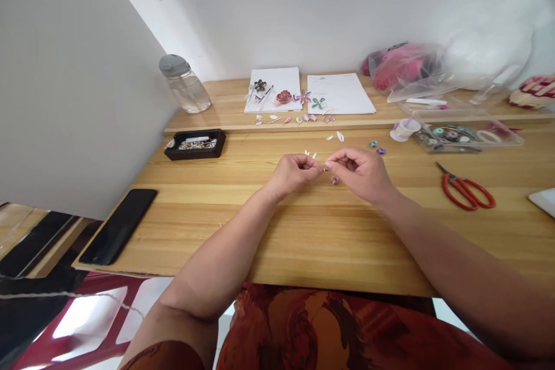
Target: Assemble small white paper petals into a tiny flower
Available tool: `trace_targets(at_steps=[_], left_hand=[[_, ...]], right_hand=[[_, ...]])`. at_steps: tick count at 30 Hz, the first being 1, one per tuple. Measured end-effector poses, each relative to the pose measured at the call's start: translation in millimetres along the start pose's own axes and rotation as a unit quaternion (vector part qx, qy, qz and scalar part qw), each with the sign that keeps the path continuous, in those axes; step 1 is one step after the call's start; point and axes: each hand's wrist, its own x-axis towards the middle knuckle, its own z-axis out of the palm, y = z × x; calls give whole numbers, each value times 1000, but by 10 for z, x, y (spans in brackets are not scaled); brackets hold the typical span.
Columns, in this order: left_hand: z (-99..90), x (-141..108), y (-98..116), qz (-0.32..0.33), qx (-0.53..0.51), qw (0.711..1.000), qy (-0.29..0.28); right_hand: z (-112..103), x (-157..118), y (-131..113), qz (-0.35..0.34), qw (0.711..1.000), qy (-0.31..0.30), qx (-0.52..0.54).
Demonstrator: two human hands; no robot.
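So your black phone [119, 226] is lying near the tabletop's [338, 243] left edge, with the water bottle [193, 94] standing farther back and the black tray [197, 154] sitting in front of it. Your left grip [292, 174] is pinching a tiny piece [324, 170] mid-tabletop, too small to make out tbh. A little purple bit [335, 180] is lying just this side of your fingertips. Your right grip [363, 174] is closing finger to thumb right beside that piece; can't tell if it's holding it too. Red-handled scissors [465, 192] are lying further right.
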Motion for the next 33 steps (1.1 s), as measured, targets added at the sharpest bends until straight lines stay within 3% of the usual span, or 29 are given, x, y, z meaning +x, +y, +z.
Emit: trace_targets(at_steps=[8, 13, 19, 22, 25, 29, 33], left_hand=[[-25, 1, 2, -24, -68, 997, -21], [-21, 47, -33, -6, -114, 992, 48], [-18, 85, -84, 44, -5, 993, 112], [-16, 69, -65, 56, 63, 992, 95], [-12, 32, -37, 44, 90, 994, 43], [-18, -11, -10, 17, 42, 999, -16], [-29, -22, 20, 0, -25, 999, -34]], right_hand=[[44, 54, 33, 154, 973, -58, 160], [118, -12, 36, 117, 987, -73, 78], [122, -74, -78, 42, 998, -42, -22], [91, -71, -108, 19, 999, -12, -38], [56, -38, -82, 13, 1000, -4, -19], [29, 23, -9, 51, 997, -11, 57], [44, 46, 58, 100, 985, -24, 142]])
